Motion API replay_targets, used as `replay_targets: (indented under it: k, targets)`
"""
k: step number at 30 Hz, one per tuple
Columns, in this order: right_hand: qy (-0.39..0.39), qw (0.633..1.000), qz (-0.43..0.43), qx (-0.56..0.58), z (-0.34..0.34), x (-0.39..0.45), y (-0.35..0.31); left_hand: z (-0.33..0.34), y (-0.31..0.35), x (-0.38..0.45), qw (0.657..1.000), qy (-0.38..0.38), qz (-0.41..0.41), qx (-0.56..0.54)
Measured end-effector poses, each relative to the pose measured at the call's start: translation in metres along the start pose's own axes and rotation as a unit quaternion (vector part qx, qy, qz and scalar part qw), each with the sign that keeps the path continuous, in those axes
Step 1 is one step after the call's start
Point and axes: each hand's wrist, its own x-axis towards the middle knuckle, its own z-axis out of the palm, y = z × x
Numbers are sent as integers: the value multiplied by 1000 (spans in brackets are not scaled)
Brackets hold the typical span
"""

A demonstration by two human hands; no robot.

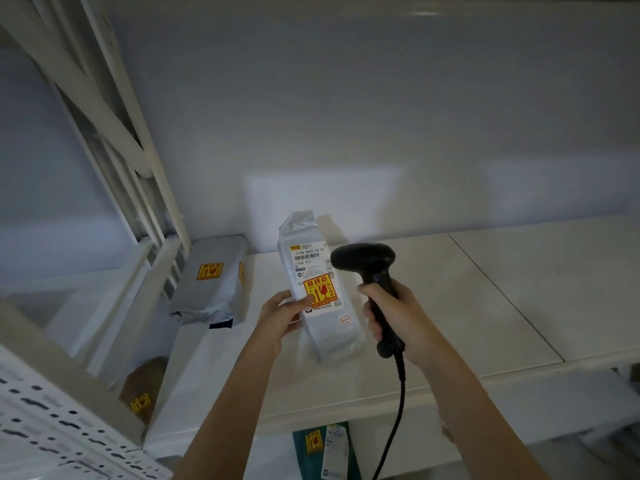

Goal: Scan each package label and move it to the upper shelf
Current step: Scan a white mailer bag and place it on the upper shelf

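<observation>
A tall grey package (323, 327) with a white barcode label and an orange fragile sticker stands tilted on the white shelf (450, 306). My left hand (282, 317) grips its left edge, thumb on the sticker. My right hand (391, 318) holds the handle of a black corded barcode scanner (367, 263), whose head sits just right of the label, pointing at it. A second grey package (211, 282) with an orange sticker lies at the shelf's back left.
White shelf uprights (138, 168) rise at the left. A brown box (143, 389) sits on a lower level at the left. Below the shelf's front edge lies a green package (325, 448) with a white label. The scanner cable (398, 410) hangs down.
</observation>
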Motion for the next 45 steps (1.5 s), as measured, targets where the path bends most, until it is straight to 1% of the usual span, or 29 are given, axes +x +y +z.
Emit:
replay_targets:
  k: [2,10,20,22,25,27,29,32,35,39,41,42,43,44,45]
  targets:
    - [-9,1000,-5,-11,10,-2,1,2,-1,1,1000,2,1,-1]
    - [16,999,-20,-31,29,-2,5,7,-3,-2,1000,1,15,2]
    - [-10,999,-24,-26,27,1,7,7,1,-2,1000,1,7,-13]
    - [9,999,-36,-17,22,6,9,5,3,-3,1000,4,5,-22]
    - [78,996,-49,-16,11,25,10,-1,4,-3,999,22,4,-27]
    - [111,992,-35,-40,3,49,13,-7,5,-4,999,42,3,-26]
    - [110,990,13,-85,-4,79,22,-12,8,-5,998,54,5,-20]
    - [103,983,79,-126,-8,116,46,-17,12,-9,998,52,11,-21]
    - [119,977,100,-145,-8,135,69,-25,16,-12,998,55,17,-26]
    - [115,981,105,-117,-8,144,78,-31,22,-10,997,59,36,-33]
    - [104,974,105,-172,-9,142,75,-27,24,-8,997,50,43,-29]
    - [104,965,103,-217,-11,139,74,-22,25,-7,998,43,43,-27]
    - [133,952,90,-262,-15,135,74,-16,26,-6,998,35,43,-25]
    - [181,941,57,-281,-19,129,72,-9,27,-4,999,26,40,-21]
    - [234,937,9,-259,-23,118,69,-2,28,-2,999,13,36,-18]
